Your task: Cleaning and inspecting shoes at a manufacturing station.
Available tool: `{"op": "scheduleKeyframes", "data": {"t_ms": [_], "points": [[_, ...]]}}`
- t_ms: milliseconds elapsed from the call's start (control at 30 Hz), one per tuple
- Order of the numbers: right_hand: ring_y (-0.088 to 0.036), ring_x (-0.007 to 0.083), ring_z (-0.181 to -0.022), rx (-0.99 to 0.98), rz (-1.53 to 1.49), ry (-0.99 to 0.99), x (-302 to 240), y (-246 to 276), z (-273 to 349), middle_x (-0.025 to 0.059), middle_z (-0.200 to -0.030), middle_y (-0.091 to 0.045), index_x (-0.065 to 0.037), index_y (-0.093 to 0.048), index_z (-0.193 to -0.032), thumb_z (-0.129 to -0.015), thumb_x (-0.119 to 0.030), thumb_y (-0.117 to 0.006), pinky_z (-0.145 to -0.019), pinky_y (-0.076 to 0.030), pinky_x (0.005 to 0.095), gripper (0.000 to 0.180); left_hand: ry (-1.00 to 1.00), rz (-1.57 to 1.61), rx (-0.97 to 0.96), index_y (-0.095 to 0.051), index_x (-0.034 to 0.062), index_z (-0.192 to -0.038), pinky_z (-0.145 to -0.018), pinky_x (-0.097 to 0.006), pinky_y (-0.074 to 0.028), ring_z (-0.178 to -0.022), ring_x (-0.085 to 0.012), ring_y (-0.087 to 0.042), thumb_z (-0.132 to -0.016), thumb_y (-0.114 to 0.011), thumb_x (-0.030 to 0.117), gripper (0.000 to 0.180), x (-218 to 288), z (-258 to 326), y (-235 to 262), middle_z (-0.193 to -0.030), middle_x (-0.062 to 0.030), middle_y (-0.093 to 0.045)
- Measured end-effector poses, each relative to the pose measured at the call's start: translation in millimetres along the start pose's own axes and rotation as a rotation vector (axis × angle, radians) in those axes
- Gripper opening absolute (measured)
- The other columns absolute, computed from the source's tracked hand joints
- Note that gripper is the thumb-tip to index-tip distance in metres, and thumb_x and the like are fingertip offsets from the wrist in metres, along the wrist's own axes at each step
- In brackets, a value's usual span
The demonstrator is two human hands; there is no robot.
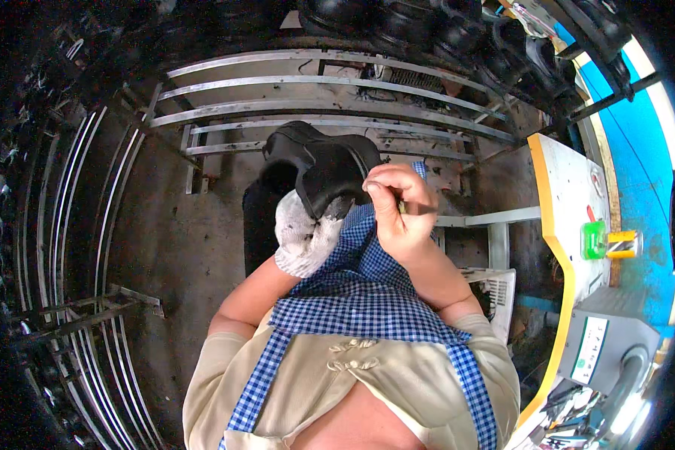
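Above my blue-and-white checked cloth apron (352, 307), my left hand (304, 234), in white knitted glove, grips the near end of the matte black rounded shoe (331, 171); my bare right hand (403, 214) pinches a slim dark object (420, 208) (too blurred to name). I judge the shoe light, firm, best held there.

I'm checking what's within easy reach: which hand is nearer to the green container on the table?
Right. The bare right hand is beside the black shoe, some way left of the green container; the gloved left hand, gripping the shoe, is farther left.
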State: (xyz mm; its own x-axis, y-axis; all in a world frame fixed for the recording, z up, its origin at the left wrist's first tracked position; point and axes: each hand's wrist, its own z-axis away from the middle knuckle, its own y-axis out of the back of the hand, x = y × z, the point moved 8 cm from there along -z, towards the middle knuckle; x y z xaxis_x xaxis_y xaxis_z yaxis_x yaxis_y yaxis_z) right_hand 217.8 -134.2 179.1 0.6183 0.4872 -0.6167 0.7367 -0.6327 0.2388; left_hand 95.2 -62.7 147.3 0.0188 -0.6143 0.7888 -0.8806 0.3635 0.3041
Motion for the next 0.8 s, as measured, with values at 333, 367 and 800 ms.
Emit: {"op": "scheduleKeyframes", "data": {"t_ms": [333,367,800], "points": [[-0.042,0.0027,-0.046,-0.195,-0.512,-0.495,38,-13,28,0.0118,-0.094,-0.057,0.0,-0.049,-0.095,-0.092,-0.009,-0.054,-0.041,-0.035,0.0168,0.011,0.034,0.021,0.067,-0.066,0.0076,-0.097,-0.067,-0.034,-0.05,-0.075,-0.0303,-0.064,-0.08,-0.061,0.008,0.018,-18,15,-7,-0.084,-0.0116,-0.066],[-0.042,0.0027,-0.046,-0.193,-0.513,-0.495,37,-13,28,0.0118,-0.094,-0.057,0.0,-0.049,-0.095,-0.092,-0.009,-0.054,-0.041,-0.035,0.0168,0.011,0.033,0.02,0.065,-0.066,0.0076,-0.097,-0.067,-0.034,-0.05,-0.075,-0.0303,-0.064,-0.08,-0.061,0.008,0.018,-22,16,-8,-0.084,-0.0116,-0.066],[-0.054,0.0059,-0.053,-0.429,-0.351,-0.886,106,-15,59,0.0059,-0.097,-0.066,-0.001,-0.054,-0.119,-0.086,-0.013,-0.064,-0.045,-0.043,0.0212,0.036,0.246,0.375,0.357,-0.06,-0.002,-0.109,-0.086,-0.028,-0.045,-0.098,-0.017,-0.059,-0.086,-0.057,0.004,0.024,-37,-4,39,-0.108,-0.0079,-0.064]]}}
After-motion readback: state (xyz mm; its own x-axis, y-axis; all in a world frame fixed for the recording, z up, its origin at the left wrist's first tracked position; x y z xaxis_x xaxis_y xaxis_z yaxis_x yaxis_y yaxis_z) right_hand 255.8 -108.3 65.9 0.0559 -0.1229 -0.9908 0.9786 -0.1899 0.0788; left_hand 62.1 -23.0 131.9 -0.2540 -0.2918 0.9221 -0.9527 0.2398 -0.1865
